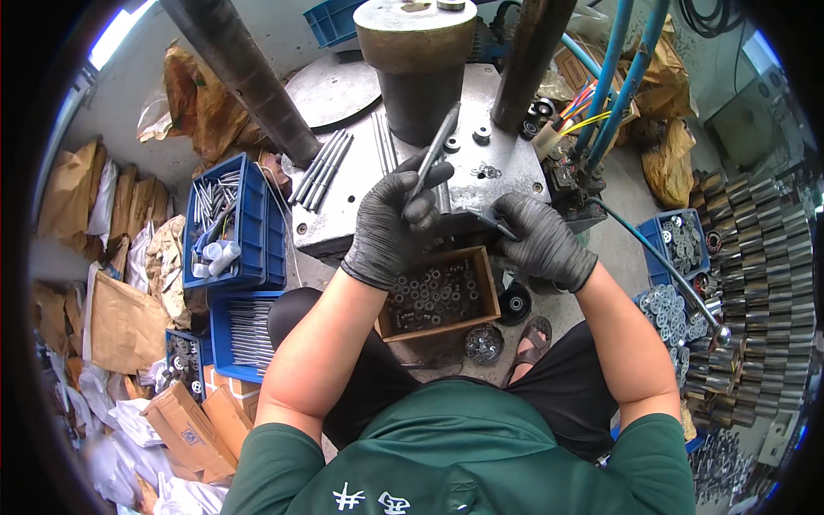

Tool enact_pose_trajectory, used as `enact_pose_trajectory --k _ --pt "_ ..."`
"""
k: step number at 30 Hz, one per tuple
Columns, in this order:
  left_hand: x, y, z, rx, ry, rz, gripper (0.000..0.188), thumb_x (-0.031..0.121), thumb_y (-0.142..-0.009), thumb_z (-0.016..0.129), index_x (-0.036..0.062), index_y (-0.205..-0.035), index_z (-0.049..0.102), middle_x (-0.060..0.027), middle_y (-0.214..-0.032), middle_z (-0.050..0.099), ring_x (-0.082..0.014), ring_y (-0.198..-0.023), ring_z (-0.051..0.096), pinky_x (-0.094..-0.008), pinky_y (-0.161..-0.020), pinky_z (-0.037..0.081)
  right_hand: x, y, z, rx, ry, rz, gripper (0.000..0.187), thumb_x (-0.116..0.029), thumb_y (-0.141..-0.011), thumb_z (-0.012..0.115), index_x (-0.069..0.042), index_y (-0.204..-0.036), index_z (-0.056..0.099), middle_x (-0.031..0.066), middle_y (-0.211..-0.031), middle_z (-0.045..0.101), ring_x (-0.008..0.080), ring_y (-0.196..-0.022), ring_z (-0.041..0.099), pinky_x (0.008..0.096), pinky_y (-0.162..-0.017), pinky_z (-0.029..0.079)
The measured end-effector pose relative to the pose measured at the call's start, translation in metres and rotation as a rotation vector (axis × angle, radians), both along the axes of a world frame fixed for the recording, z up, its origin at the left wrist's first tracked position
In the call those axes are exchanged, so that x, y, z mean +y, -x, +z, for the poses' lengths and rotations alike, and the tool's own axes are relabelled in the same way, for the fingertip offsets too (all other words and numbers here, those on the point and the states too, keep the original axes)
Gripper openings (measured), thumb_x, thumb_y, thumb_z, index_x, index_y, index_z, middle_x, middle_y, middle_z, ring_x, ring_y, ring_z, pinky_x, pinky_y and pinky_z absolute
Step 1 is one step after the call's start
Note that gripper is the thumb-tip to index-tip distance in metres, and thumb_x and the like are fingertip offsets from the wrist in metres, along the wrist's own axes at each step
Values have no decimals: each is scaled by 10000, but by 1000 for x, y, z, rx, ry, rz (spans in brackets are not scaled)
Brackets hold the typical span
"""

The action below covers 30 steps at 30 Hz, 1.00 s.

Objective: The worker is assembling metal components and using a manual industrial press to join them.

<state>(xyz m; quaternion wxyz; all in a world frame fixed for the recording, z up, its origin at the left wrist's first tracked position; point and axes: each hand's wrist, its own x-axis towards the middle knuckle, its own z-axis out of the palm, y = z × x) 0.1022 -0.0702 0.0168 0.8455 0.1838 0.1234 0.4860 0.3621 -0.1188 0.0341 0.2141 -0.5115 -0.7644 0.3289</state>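
My left hand (384, 230), in a dark grey glove, is closed around a slim metal shaft (441, 142) that tilts up over the steel press table (343, 190). To its right, my right hand (548, 244), gloved alike, has its fingers closed on a thin greyish piece (496, 223) whose kind I cannot make out. Below both hands stands a wooden box (442, 328) holding many small round metal parts (429, 290). Several metal shafts (323, 172) lie side by side on the table left of my hands. Small rings (481, 135) sit near the thick steel column (416, 94).
Dark posts (245, 77) rise from the table's sides. At left are a blue bin (243, 180) of metal parts and a blue tray (221, 333) of shafts. Blue hoses (611, 77) and stacked metal cylinders (751, 292) stand at right. A cardboard box (189, 429) lies lower left.
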Motion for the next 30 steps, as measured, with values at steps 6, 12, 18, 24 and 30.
enact_pose_trajectory --k 6,12,18,24,30 --pt "0 10 0 104 3 146 471 201 -1071 537 -7 -1492 499 -184 -1270 700 -84 -725 616 -212 -595 529 30 22 -10 -262 -409 70 445 -76 -742 767 -17 -1170 663 220 -1254 687 433 -1129 646 511 -977 529" --pt "-3 16 3 55 15 102 497 244 -1113 557 55 -1559 446 -141 -1328 661 -132 -870 652 -243 -717 567 58 38 -26 -240 -343 26 441 -58 -803 737 17 -1231 658 251 -1394 632 436 -1247 625 488 -1056 522" --pt "2 23 -1 -93 -32 64 554 162 -1044 623 33 -1554 449 -170 -1283 678 -155 -869 624 -256 -693 538 74 45 -29 -285 -257 -9 340 -122 -825 765 -23 -1102 594 224 -1047 700 435 -985 706 521 -859 565" --pt "9 27 -14 -109 -46 78 534 187 -1001 604 -4 -1489 503 -181 -1183 710 -161 -787 591 -262 -633 485 70 43 -28 -320 -322 0 295 -95 -817 717 -33 -1074 585 234 -1044 688 444 -993 689 534 -869 553" --pt "6 25 -11 -59 -12 107 515 169 -989 600 -4 -1468 518 -155 -1137 702 -164 -808 614 -279 -649 501 41 45 -38 -338 -428 -9 374 -41 -782 697 -21 -1150 629 204 -1022 692 433 -998 663 507 -876 548"
